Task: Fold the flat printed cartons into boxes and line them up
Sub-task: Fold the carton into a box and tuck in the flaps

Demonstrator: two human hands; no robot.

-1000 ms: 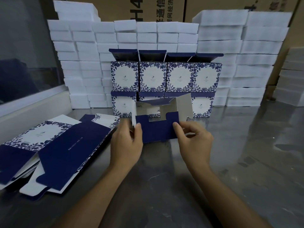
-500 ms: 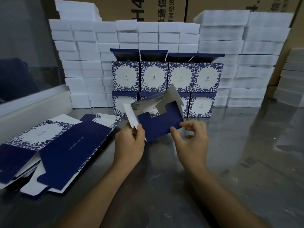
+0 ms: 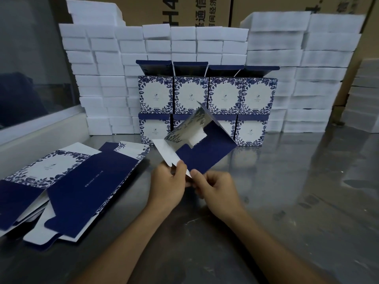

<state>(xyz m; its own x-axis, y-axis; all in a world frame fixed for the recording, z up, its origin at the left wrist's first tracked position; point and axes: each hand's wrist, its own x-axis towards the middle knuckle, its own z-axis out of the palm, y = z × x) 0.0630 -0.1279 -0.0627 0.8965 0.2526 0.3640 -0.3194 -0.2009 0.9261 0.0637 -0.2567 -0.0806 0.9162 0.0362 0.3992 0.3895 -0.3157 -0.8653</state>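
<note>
A half-folded blue-and-white printed carton (image 3: 207, 148) is tilted in the air above the steel table, its flaps spread. My left hand (image 3: 168, 185) pinches its white side flap near the lower corner. My right hand (image 3: 213, 189) is close beside it, thumb against the carton's lower edge, fingers curled. A pile of flat cartons (image 3: 67, 181) lies on the table to the left. Behind, finished floral boxes (image 3: 207, 95) stand in two rows, one on top of the other, the upper row with lids up.
White foam blocks (image 3: 114, 78) are stacked as a wall behind and beside the boxes, with brown shipping cartons (image 3: 184, 11) further back. A window ledge (image 3: 41, 132) runs along the left. The steel table (image 3: 297, 191) stretches to the right.
The carton has been lifted and rotated from lying square in front of the boxes to a steep tilt. Both hands have drawn together at its lower corner.
</note>
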